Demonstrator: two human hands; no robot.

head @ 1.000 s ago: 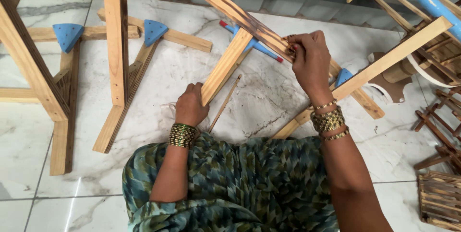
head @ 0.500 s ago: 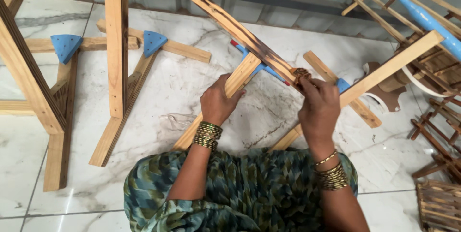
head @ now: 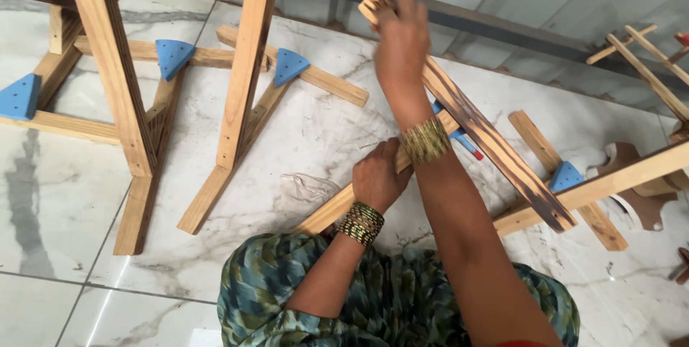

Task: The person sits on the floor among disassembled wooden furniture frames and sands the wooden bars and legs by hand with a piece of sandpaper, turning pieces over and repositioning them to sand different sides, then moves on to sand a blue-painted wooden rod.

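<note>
A dark-streaked wooden slat (head: 502, 155) runs diagonally from the upper centre down to the right. My right hand (head: 402, 40) is closed around its upper end, arm stretched across the middle of the view. My left hand (head: 377, 177) presses on a paler wooden bar (head: 337, 208) that crosses under the slat. Both wrists carry stacks of gold bangles. A blue-handled tool with a red tip (head: 463, 142) lies partly hidden beneath the slat. My lap in green patterned cloth (head: 301, 297) fills the bottom.
Two upright wooden frames with blue triangular corner braces (head: 174, 55) stand on the white marble floor (head: 64, 196) at left. A light plank with another blue brace (head: 567, 175) lies at right. More wooden frames (head: 646, 53) sit at the far right. A loose tangle of thread (head: 310, 188) is on the floor.
My right hand has slid from the slat's middle up to its far upper end. My left hand has stayed on the pale bar. The camera has moved in closer.
</note>
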